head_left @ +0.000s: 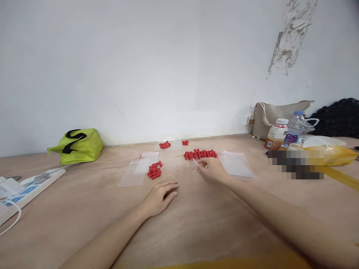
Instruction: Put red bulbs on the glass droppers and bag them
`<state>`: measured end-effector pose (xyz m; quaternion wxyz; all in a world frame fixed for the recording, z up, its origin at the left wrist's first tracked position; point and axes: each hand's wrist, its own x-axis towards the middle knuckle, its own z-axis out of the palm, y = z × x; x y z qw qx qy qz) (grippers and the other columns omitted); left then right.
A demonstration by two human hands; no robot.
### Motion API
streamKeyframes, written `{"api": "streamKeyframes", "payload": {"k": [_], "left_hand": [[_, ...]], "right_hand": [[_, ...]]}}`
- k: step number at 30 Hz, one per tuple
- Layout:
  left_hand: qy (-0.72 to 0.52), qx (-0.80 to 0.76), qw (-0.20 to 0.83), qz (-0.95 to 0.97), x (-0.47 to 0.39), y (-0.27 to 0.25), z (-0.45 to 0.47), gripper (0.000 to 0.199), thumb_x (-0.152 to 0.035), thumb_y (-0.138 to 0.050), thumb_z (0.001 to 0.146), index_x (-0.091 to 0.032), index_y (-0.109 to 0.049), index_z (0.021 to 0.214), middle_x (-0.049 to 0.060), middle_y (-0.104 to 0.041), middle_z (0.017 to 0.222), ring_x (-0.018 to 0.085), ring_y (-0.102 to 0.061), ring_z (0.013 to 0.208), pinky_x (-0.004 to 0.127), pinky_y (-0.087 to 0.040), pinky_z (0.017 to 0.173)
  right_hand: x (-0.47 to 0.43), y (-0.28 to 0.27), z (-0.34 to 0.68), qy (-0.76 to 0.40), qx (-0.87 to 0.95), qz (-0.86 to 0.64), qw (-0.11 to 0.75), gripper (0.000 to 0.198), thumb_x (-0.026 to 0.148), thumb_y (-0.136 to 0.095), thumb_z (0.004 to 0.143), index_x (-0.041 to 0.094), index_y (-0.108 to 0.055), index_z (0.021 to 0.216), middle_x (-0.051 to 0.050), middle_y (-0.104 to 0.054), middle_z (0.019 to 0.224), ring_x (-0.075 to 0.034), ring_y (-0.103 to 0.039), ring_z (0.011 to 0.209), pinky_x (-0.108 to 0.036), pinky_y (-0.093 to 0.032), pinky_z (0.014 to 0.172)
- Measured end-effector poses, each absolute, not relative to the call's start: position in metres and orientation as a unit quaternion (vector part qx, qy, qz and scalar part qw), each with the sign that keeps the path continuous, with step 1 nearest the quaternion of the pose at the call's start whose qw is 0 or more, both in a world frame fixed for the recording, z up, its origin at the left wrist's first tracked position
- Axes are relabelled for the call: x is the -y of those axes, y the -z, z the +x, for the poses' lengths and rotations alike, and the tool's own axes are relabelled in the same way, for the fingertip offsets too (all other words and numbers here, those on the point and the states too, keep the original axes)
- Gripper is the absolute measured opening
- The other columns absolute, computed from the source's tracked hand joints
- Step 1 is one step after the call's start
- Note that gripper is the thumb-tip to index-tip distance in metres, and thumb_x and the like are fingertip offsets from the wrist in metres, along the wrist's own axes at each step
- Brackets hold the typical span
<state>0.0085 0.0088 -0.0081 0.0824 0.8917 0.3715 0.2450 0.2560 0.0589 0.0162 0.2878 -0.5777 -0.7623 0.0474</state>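
Observation:
My left hand [161, 198] rests on the table, fingers stretched out and apart from the thumb, holding nothing. Beyond it lie a small pile of loose red rubber bulbs [154, 170] and a group of clear glass tubes [171, 165]. At a row of red-topped glass droppers [200, 154], my right hand [213, 168] has its thumb and forefinger pinched on the clear stem of a dropper. The other fingers are curled and hide part of the row. Clear plastic bags [133, 175] lie left of the bulbs, and another stack of bags [238, 164] lies right of my right hand.
More red bulbs [165, 144] and clear tubes lie near the wall. A lime-green bag [81, 145] and a power strip [30, 192] stand at left. At right are a drink bottle [276, 134], a water bottle [294, 129], a beige bag [277, 112] and a yellow packet [333, 155].

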Motion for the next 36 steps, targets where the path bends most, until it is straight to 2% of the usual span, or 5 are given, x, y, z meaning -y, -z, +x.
{"api": "streamKeyframes", "payload": {"k": [4,9,16,31,36], "left_hand": [[-0.244,-0.371,0.088,0.892,-0.010,0.008,0.010,0.028,-0.026,-0.044,0.086,-0.022,-0.055,0.112,0.006,-0.057,0.116,0.018,-0.051,0.108,0.037,-0.040,0.093],[-0.240,-0.370,0.085,0.893,-0.011,0.007,0.010,0.029,-0.026,-0.045,0.086,-0.020,-0.056,0.112,0.006,-0.057,0.116,0.017,-0.051,0.109,0.035,-0.040,0.093],[-0.241,-0.366,0.085,0.895,-0.012,0.007,0.010,0.028,-0.026,-0.044,0.086,-0.020,-0.056,0.111,0.006,-0.057,0.115,0.017,-0.051,0.108,0.035,-0.041,0.093],[-0.248,-0.364,0.090,0.894,-0.011,0.006,0.010,0.028,-0.024,-0.046,0.085,-0.021,-0.056,0.111,0.007,-0.058,0.114,0.019,-0.053,0.106,0.038,-0.042,0.091],[-0.243,-0.365,0.089,0.894,-0.012,0.005,0.010,0.028,-0.025,-0.046,0.085,-0.021,-0.056,0.111,0.007,-0.057,0.115,0.018,-0.052,0.107,0.037,-0.041,0.092]], "right_hand": [[-0.084,-0.023,0.223,-0.087,0.709,-0.625,0.314,0.030,0.026,-0.047,0.074,0.021,-0.054,0.103,-0.001,-0.065,0.080,-0.016,-0.057,0.079,-0.025,-0.030,0.067],[-0.104,-0.010,0.181,-0.026,0.693,-0.667,0.273,0.028,0.023,-0.046,0.072,0.018,-0.050,0.099,-0.006,-0.065,0.082,-0.021,-0.057,0.083,-0.034,-0.025,0.077],[-0.111,0.006,0.177,0.020,0.700,-0.673,0.241,0.020,0.025,-0.045,0.073,0.018,-0.054,0.089,-0.007,-0.064,0.079,-0.021,-0.057,0.080,-0.037,-0.020,0.078],[-0.107,0.001,0.173,-0.018,0.704,-0.663,0.256,0.023,0.032,-0.042,0.077,0.021,-0.060,0.087,-0.007,-0.066,0.082,-0.020,-0.058,0.081,-0.037,-0.019,0.081],[-0.106,-0.001,0.168,0.001,0.720,-0.663,0.205,0.022,0.029,-0.046,0.074,0.017,-0.063,0.079,-0.010,-0.066,0.079,-0.021,-0.058,0.078,-0.039,-0.020,0.081]]}}
